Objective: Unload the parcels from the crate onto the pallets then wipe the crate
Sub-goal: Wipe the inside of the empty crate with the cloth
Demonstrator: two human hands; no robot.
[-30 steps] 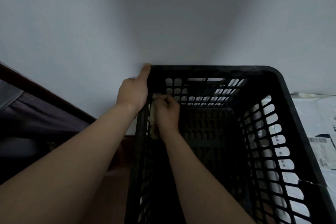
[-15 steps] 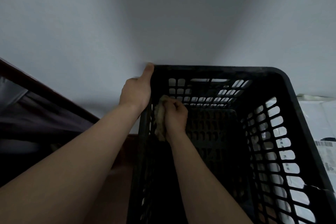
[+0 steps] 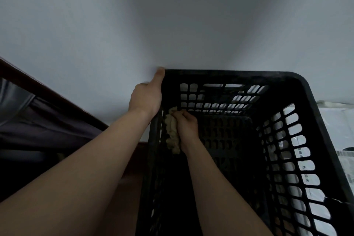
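Fingers (image 3: 184, 116) of right hand (image 3: 187, 127) clutch cloth (image 3: 171, 134) (left hand's (image 3: 146, 97) hidden).

Crate (image 3: 239, 74) black, sides a grid of rounded slots. Cloth (image 3: 171, 132) pale yellowish-beige. Wall (image 3: 172, 15) plain light grey. Parcel (image 3: 342, 126) white, label (image 3: 344, 154) with black barcode stripes. Rail (image 3: 47, 92) dark reddish-brown. Fabric (image 3: 47, 120) dark grey-purple, one lighter grey patch.

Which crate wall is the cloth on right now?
The left wall, inside, near the far corner: the right hand holds the cloth against it. Far wall and right wall have no cloth.
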